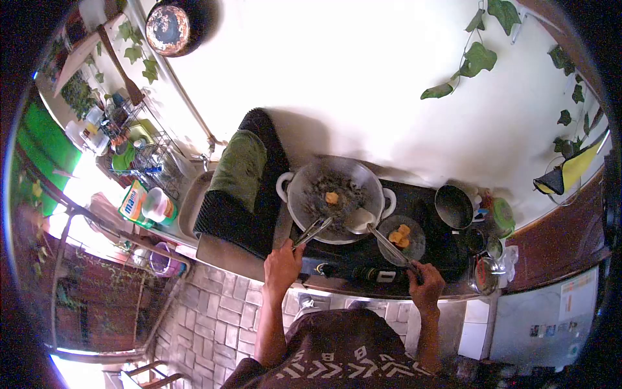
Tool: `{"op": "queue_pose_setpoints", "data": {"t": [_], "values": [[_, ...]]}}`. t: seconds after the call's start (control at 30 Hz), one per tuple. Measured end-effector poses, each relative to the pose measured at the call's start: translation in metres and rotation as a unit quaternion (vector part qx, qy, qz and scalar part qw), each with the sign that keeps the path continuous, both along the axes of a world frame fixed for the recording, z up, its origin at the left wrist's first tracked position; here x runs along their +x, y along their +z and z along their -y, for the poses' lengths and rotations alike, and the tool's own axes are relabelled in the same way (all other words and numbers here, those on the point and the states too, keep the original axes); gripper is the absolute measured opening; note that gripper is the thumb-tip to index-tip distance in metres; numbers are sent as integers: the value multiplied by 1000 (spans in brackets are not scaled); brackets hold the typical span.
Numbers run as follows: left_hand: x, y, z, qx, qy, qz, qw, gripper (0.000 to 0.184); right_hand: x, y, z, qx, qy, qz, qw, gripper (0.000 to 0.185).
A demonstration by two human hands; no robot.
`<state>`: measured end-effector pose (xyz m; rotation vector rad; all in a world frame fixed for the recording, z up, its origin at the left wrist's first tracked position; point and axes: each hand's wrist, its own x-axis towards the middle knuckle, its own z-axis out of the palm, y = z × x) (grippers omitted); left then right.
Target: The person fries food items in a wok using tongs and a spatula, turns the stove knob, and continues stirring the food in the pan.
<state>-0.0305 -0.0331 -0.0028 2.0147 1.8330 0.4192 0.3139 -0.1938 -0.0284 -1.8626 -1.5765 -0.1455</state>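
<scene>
My left hand (pixel 283 264) is closed around metal tongs (pixel 313 232), whose tips reach over the near side of a two-handled wok (pixel 295 206). My right hand (pixel 426 284) grips the long handle of a metal spatula (pixel 360 221); its broad head is inside the wok's right side. One golden-brown piece of food (pixel 332 198) lies in the dark, bubbly-looking middle of the wok. Under the spatula's handle, right of the wok, a round plate or strainer (pixel 415 250) holds several more golden pieces (pixel 400 236). Which of these it is, I cannot tell.
Left of the wok stands a black ridged panel (pixel 267 227) with a green cloth (pixel 241 168) over it. Beyond are a sink (pixel 192 206) and a dish rack (pixel 152 159). A dark pot (pixel 453 207) and jars stand right. A fridge (pixel 544 318) is at lower right.
</scene>
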Motion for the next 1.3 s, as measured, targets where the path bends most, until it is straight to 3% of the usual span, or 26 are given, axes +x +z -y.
{"op": "queue_pose_setpoints", "data": {"t": [0.17, 0.27, 0.8, 1.3], "values": [[8, -7, 6, 7, 5, 16, 1000, 40, 0, -1, 4, -26, -16, -32, 999, 27], [14, -5, 9, 11, 12, 22, 1000, 41, 2, -3, 2, -4, -6, 8, 1000, 26], [49, -7, 42, 70, 72, 2, 995, 41, 8, -5, -10, -46, 65, -105, 991, 28], [60, -3, 45, 31, 77, -50, 995, 45, 15, -7, -10, -52, 78, -153, 984, 30]]}}
